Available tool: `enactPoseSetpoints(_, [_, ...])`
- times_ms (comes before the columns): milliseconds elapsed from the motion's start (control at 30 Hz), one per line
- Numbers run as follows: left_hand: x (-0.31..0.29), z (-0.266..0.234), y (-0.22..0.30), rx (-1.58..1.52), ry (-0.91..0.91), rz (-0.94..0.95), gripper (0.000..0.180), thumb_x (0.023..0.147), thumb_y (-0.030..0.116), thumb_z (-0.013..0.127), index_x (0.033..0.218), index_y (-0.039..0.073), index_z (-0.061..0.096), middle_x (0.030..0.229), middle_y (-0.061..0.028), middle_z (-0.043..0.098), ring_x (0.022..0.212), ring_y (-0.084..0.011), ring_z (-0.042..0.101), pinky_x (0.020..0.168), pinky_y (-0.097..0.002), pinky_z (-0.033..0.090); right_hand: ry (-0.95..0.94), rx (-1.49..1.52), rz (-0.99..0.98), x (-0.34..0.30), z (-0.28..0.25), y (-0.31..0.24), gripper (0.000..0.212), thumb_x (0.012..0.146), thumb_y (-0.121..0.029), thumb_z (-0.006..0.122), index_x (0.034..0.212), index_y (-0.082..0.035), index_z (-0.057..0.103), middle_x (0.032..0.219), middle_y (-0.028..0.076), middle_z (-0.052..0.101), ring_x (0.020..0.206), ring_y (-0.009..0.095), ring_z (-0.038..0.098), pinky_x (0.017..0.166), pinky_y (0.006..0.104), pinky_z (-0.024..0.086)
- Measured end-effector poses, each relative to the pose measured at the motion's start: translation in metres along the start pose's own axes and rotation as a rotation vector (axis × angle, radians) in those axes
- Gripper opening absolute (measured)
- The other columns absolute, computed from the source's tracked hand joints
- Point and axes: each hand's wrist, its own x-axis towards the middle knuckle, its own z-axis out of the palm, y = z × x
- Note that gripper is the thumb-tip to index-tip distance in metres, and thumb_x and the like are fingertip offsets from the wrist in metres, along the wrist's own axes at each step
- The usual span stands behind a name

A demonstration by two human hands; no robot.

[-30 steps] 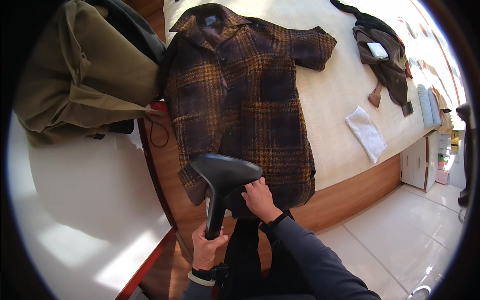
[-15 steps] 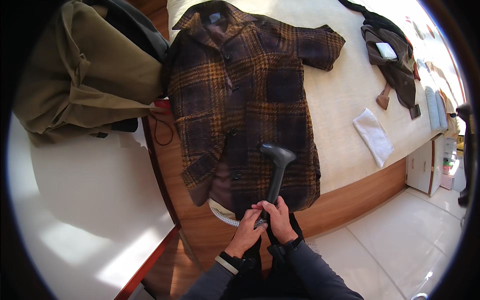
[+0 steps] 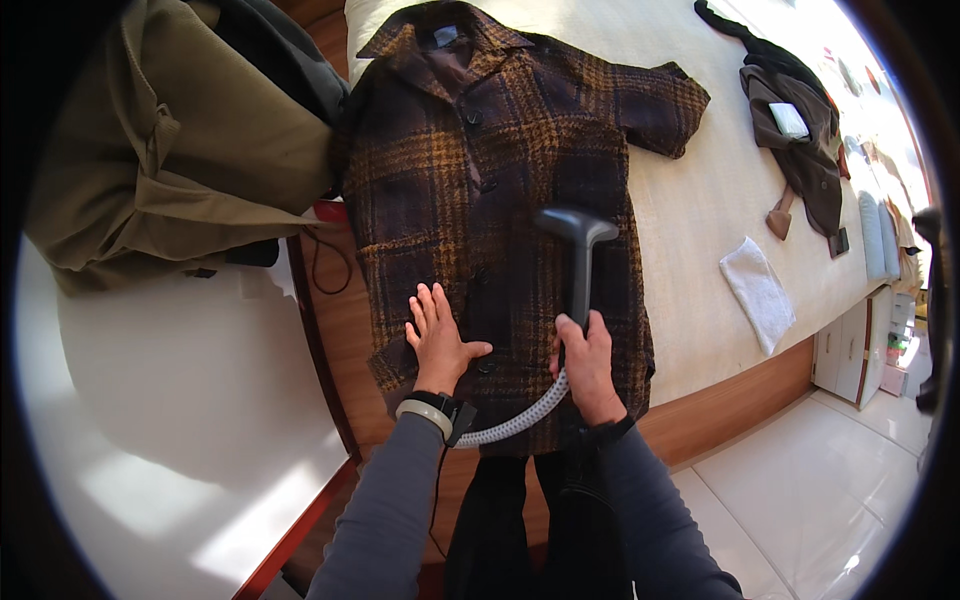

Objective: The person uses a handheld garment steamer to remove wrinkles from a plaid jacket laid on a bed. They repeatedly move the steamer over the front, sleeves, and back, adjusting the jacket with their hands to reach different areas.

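A brown and dark plaid coat (image 3: 420, 190) lies buttoned front up on a cream-covered bed, its collar at the far end. My right hand (image 3: 586, 365) grips the handle of a black garment steamer (image 3: 580, 240), whose wide head rests on or just over the coat's right front. From the handle's lower end a white-grey braided hose (image 3: 520, 428) curves left, passing by my left wrist. My left hand (image 3: 442, 342) is spread with fingers apart on the coat's lower left part, beside the buttons.
A folded white cloth (image 3: 758, 295) lies on the bed (image 3: 680, 230) to the right. Farther off is a brown garment (image 3: 822, 180) with a white packet (image 3: 790, 121) on it. An olive coat (image 3: 230, 130) drapes over the white table (image 3: 180, 390) at left. A white cabinet (image 3: 845, 345) stands right.
My left hand has let go of the steamer handle and moved left to spread on the coat. My right hand has carried the steamer farther up the coat and slightly right.
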Motion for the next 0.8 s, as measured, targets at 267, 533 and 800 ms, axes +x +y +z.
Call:
enactPoseSetpoints(267, [0.023, 0.025, 0.01, 0.273, -0.122, -0.053, 0.156, 0.062, 0.042, 0.102, 0.163, -0.011, -0.004, 0.169, -0.0387, -0.01, 0.157, -0.0559, -0.01, 0.12, -0.0741, 0.015, 0.035, -0.154, -0.041, 0.05, 0.04, -0.008, 0.029, 0.1, -0.022, 0.067, 0.106, 0.004, 0.055, 0.068, 0.007, 0.062, 0.047, 0.016, 0.059, 0.044, 0.0337, 0.048])
enactPoseSetpoints(533, [0.032, 0.024, 0.022, 0.367, -0.185, -0.114, 0.158, 0.061, 0.047, 0.102, 0.163, -0.012, -0.002, 0.167, -0.0412, -0.011, 0.155, -0.0597, -0.011, 0.118, -0.0776, 0.015, 0.015, -0.199, -0.083, 0.104, 0.048, -0.057, 0.026, 0.102, -0.025, 0.065, 0.1, -0.003, 0.052, 0.072, 0.004, 0.055, 0.047, 0.014, 0.054, 0.044, 0.0302, 0.045])
enactPoseSetpoints(800, [0.04, 0.023, 0.027, 0.343, -0.224, -0.166, 0.148, 0.067, 0.037, 0.1, 0.163, -0.014, -0.001, 0.167, -0.0427, -0.012, 0.154, -0.0622, -0.012, 0.117, -0.0796, 0.012, -0.068, -0.279, 0.029, 0.087, 0.046, -0.058, 0.024, 0.1, -0.022, 0.066, 0.1, -0.003, 0.051, 0.071, 0.004, 0.055, 0.047, 0.014, 0.053, 0.043, 0.0304, 0.045])
